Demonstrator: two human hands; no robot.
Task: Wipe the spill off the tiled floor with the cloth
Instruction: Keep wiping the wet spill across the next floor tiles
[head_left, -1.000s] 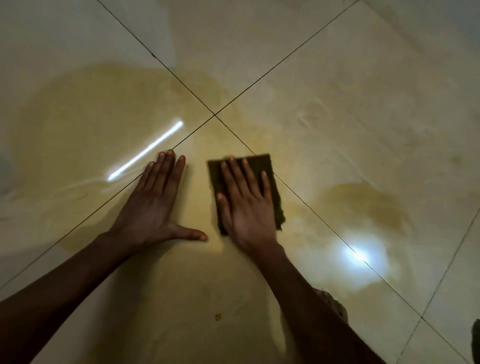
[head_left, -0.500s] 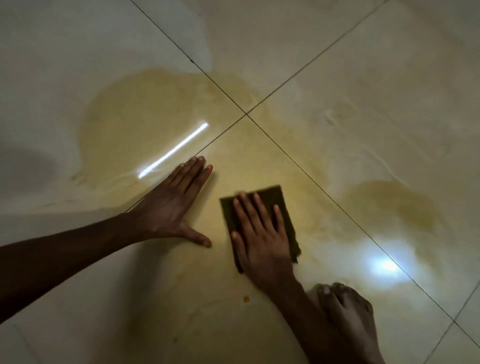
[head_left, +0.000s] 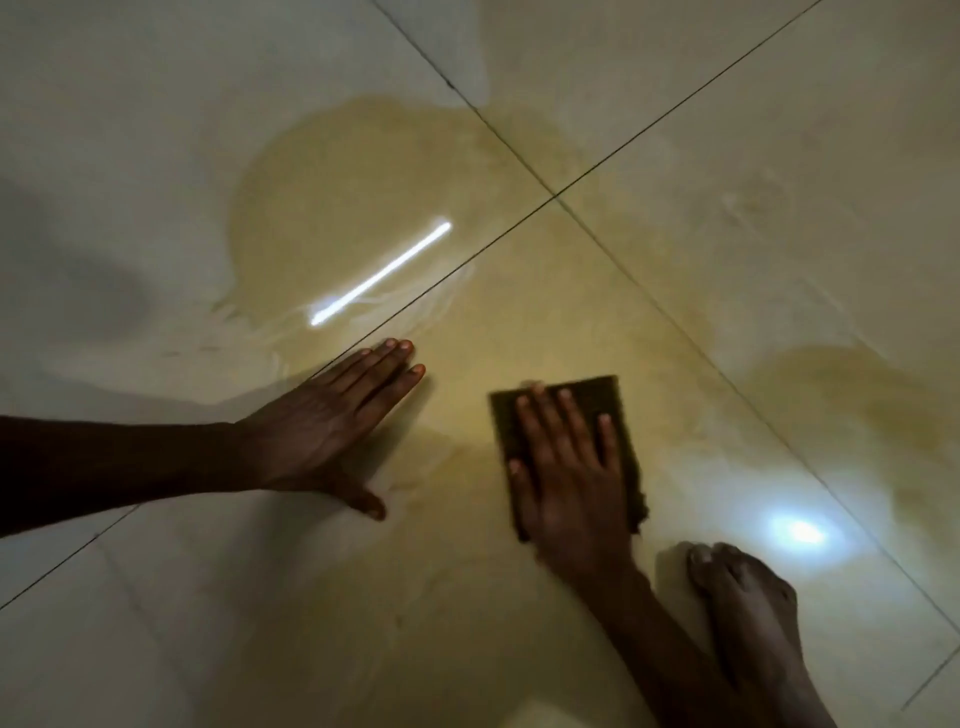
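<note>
Cloth (head_left: 613, 400) sliding nearer your foot (head_left: 748, 613) than before, your right hand (head_left: 571, 483) pressing it flat-fingered, left hand (head_left: 322, 436) staying flat on floor (head_left: 156, 130), spill (head_left: 363, 176) remaining.

Left hand (head_left: 332, 431) flat, fingers straight, right hand (head_left: 571, 483) flat, fingers spread, seemingly pressing down

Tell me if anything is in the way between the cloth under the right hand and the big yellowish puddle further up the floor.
Nothing visible blocks it. The right hand presses flat on the cloth, and the floor between it and the puddle holds only wet film. The left hand rests flat to the left, beside that path, and the bare foot stands behind the cloth.
</note>
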